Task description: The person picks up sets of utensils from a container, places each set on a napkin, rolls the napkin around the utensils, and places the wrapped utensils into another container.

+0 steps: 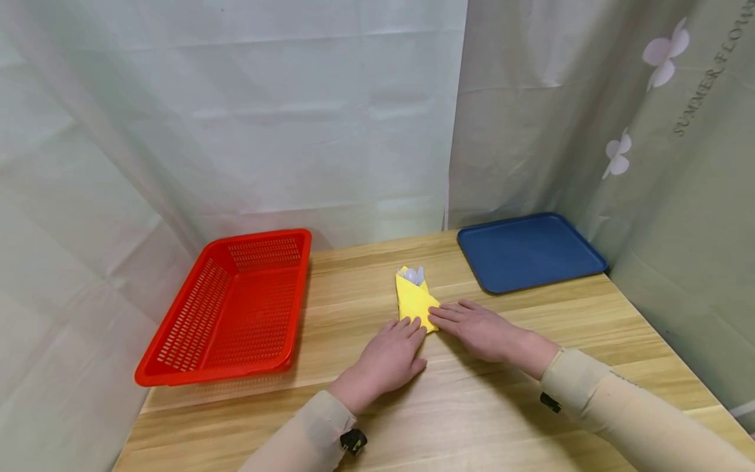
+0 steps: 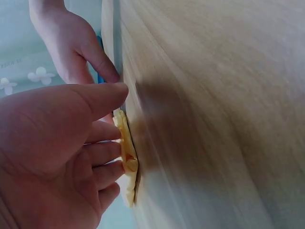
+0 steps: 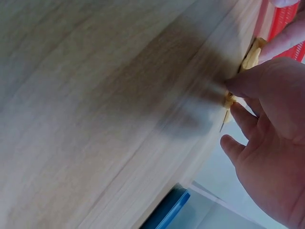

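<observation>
A folded yellow napkin [image 1: 414,299] lies on the wooden table between my hands, its narrow end pointing away from me. From that far end stick out the pale tips of cutlery, among them a rounded spoon [image 1: 411,276]; the rest of it is wrapped inside. My left hand [image 1: 389,357] rests its fingertips on the napkin's near edge. At the right edge, my right hand [image 1: 474,328] touches the yellow folds with extended fingers. In the left wrist view the napkin [image 2: 127,160] looks thin and layered beyond the left fingers.
A red slotted basket [image 1: 302,295] stands on the left of the table. At the back right lies a blue tray [image 1: 531,252]. Pale curtains [image 1: 330,118] hang behind the table and along its sides.
</observation>
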`<state>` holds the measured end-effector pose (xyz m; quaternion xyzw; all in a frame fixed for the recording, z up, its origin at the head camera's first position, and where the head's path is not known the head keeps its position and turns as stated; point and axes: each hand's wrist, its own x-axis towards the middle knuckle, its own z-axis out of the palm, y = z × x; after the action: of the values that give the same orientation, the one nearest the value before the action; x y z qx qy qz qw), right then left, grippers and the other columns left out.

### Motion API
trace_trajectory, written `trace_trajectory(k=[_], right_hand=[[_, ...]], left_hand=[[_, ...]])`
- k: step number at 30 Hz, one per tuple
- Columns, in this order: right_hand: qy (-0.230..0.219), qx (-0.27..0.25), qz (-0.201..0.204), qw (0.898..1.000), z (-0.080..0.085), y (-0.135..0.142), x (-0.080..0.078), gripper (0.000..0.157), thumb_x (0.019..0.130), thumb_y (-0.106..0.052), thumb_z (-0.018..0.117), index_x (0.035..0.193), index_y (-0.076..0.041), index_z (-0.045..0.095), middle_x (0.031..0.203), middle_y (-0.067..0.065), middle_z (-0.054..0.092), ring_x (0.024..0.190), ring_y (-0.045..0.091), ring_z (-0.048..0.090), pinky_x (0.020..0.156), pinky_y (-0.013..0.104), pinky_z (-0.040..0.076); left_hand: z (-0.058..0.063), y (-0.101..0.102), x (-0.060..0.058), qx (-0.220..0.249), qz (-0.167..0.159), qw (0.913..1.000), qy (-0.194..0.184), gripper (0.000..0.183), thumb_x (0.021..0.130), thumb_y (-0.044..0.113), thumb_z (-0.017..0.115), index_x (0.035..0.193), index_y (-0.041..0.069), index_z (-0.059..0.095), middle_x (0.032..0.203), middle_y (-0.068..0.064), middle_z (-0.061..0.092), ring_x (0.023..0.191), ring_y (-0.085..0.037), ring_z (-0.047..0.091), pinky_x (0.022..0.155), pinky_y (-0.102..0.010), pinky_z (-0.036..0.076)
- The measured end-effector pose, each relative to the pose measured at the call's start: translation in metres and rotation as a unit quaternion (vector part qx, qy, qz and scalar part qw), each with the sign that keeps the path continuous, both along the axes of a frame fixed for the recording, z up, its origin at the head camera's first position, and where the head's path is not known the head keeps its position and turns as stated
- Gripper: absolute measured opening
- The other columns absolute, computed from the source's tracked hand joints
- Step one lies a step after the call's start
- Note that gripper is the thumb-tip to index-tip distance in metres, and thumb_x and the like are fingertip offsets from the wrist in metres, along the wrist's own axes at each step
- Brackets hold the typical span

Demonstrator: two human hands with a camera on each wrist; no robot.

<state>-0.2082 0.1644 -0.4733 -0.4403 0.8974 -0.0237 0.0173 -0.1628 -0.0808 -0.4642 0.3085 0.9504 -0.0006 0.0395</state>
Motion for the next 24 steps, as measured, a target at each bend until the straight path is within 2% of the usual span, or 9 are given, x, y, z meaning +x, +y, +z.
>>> trace_trajectory(k=[6, 15, 24], right_hand=[[-0.008, 0.001, 0.000, 1.000, 0.0017, 0.0001, -0.0007, 0.059, 0.108, 0.005, 0.057, 0.165, -0.006, 0.050, 0.172, 0.010, 0.046, 0.157, 0.034, 0.045, 0.126, 0.059, 0.036], [-0.003, 0.004, 0.006, 1.000, 0.0021, -0.0013, 0.0002, 0.060, 0.107, 0.006, 0.057, 0.166, -0.005, 0.050, 0.172, 0.011, 0.045, 0.158, 0.031, 0.044, 0.126, 0.059, 0.036], [-0.013, 0.006, -0.003, 1.000, 0.0050, 0.0048, -0.0003, 0.060, 0.106, 0.009, 0.055, 0.165, -0.002, 0.050, 0.170, 0.013, 0.048, 0.157, 0.034, 0.044, 0.126, 0.060, 0.035]], left_hand=[[0.0010, -0.0022, 0.0015, -0.003, 0.000, 0.9997, -0.025, 0.070, 0.109, 0.048, 0.067, 0.163, 0.005, 0.053, 0.171, -0.014, 0.047, 0.159, -0.030, 0.042, 0.130, -0.048, 0.031], [-0.0004, -0.0031, 0.0025, 0.004, -0.007, 0.9996, -0.027, 0.071, 0.110, 0.048, 0.066, 0.164, 0.004, 0.052, 0.172, -0.015, 0.044, 0.160, -0.033, 0.040, 0.131, -0.048, 0.030], [0.0006, -0.0022, 0.0034, 0.000, 0.002, 0.9997, -0.024, 0.070, 0.110, 0.048, 0.066, 0.163, 0.006, 0.053, 0.172, -0.014, 0.045, 0.160, -0.032, 0.041, 0.131, -0.048, 0.030]])
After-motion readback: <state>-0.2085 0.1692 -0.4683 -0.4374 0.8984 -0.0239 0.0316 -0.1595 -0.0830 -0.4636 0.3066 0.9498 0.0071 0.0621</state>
